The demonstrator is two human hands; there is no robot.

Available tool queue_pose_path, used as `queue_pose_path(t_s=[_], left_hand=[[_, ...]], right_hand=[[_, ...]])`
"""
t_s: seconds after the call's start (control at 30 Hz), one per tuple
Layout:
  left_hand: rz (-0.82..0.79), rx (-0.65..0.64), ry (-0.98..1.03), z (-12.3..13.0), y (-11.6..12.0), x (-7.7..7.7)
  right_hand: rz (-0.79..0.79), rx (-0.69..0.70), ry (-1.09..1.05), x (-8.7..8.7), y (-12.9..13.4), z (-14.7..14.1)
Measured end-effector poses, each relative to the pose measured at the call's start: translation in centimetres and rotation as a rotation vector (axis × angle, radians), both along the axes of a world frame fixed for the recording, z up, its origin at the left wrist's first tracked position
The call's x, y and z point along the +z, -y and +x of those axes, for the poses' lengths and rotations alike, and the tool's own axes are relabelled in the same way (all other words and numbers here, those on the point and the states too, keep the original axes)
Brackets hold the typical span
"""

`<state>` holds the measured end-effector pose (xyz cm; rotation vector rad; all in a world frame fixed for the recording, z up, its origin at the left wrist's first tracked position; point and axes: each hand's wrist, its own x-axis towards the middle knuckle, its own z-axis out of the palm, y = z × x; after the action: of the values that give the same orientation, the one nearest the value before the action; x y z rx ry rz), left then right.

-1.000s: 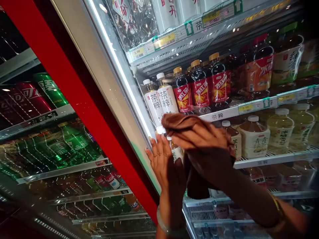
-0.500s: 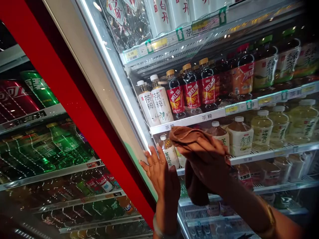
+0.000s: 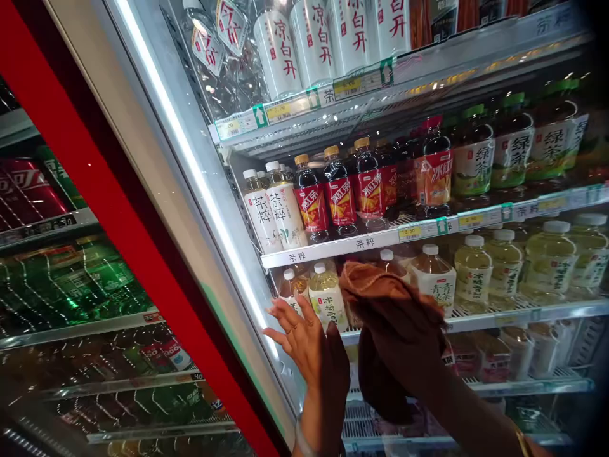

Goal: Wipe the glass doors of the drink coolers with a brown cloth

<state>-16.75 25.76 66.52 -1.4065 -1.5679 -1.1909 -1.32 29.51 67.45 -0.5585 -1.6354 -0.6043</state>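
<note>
A brown cloth is bunched under my right hand, held up in front of the shelved bottles of a drinks fridge. Part of the cloth hangs below the palm in shadow. My left hand is raised beside it with fingers spread and nothing in them. Its fingertips are near the fridge's lit left edge, in front of a bottle with a pale yellow drink. Glare suggests a glass pane before the shelves, but I cannot tell whether either hand touches it.
Red-labelled tea bottles and white-labelled bottles stand on the shelf above my hands. Higher up are white bottles. A red frame divides this fridge from another at left, holding green bottles.
The view has shifted, so the shelves appear lower and further left. My right hand with the cloth appears slightly lower and to the right; the left hand's fingers are still spread.
</note>
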Motion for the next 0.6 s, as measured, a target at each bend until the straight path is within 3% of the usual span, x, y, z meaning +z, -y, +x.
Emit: queue_pose_path(t_s=[0.17, 0.3, 0.43, 0.53, 0.6], left_hand=[[0.122, 0.032, 0.049, 1.5, -1.8, -0.1], [0.186, -0.089, -0.057, 4.9, -2.0, 0.3], [0.16, -0.19, -0.175, 8.8, -1.7, -1.7], [0.133, -0.189, -0.195, 9.1, -2.0, -3.4], [0.149, -0.167, -0.157, 8.5, -2.2, -3.2]], right_hand=[[0.019, 0.105, -0.002, -0.7, 0.1, -0.4], [0.068, 0.101, 0.012, 0.1, -1.3, 1.5], [0.071, 0.033, -0.071, -2.3, -2.6, 5.1], [0.088, 0.009, -0.071, -3.9, -2.5, 5.7], [0.07, 0.011, 0.006, -3.2, -2.2, 5.3]])
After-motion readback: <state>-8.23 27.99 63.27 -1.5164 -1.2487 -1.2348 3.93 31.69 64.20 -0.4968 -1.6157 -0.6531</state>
